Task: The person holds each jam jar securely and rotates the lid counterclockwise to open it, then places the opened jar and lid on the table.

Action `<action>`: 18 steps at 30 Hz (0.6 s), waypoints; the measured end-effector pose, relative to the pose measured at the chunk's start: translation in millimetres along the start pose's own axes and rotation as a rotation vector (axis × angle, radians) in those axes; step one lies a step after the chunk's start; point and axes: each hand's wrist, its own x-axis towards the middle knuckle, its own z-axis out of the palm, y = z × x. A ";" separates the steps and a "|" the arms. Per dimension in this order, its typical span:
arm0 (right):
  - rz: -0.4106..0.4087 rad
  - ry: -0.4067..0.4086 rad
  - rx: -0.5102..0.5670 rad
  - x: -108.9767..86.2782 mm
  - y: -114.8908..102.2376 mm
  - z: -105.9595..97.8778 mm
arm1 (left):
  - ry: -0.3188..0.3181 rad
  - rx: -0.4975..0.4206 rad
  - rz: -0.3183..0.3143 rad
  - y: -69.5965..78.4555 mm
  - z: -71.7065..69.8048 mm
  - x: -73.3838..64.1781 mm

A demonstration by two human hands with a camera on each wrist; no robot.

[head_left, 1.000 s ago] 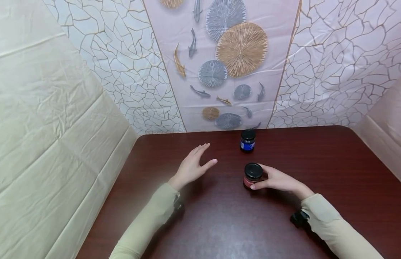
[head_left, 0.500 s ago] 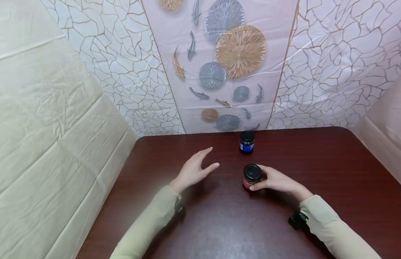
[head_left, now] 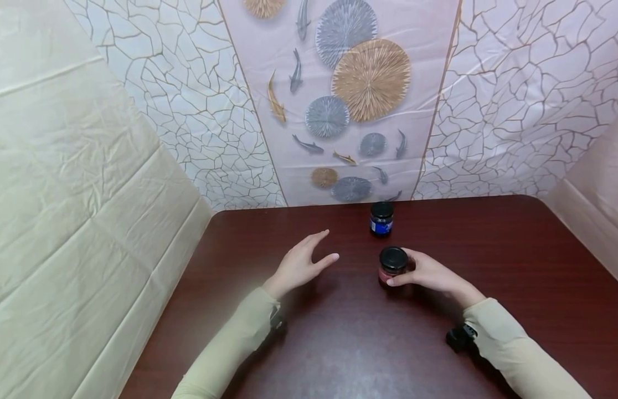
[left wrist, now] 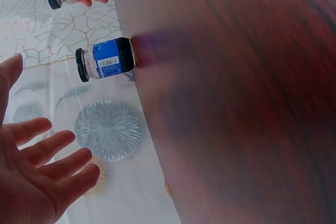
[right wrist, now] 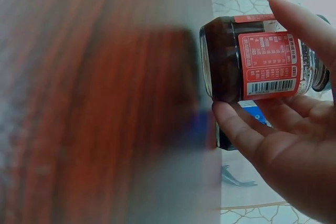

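My right hand grips a glass jar with a red label, a barcode and a black lid, thumb on one side and fingers on the other. The jar is upright, its base close over the table. Behind it stands a second jar, blue-labelled with a black lid; in the right wrist view the red-labelled jar and the fingers partly hide it. To the left, my left hand is held over the table, fingers extended and thumb apart, nothing in it. The left wrist view shows both jars beyond its fingertips.
The dark red-brown wooden table has a glossy surface and rounded far corners. A patterned cloth hangs right behind its far edge. Pale cloth walls flank the left and right sides.
My right hand has shifted slightly away from me and to the right with the red-labelled jar. My left hand has drifted slightly right. The blue-labelled jar stays put.
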 end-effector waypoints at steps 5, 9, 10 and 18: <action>0.017 0.005 -0.009 2.3 -7.4 -8.3 | -0.009 0.005 0.003 1.7 0.9 -0.1; 0.004 0.014 -0.003 3.6 -16.9 -16.9 | -0.024 0.005 -0.007 2.2 2.4 -1.0; 0.001 0.020 -0.004 3.8 -19.4 -19.2 | -0.026 0.005 -0.009 2.2 2.8 -1.2; 0.006 0.079 -0.044 6.0 -42.2 -39.8 | -0.027 0.019 -0.012 2.9 5.7 0.2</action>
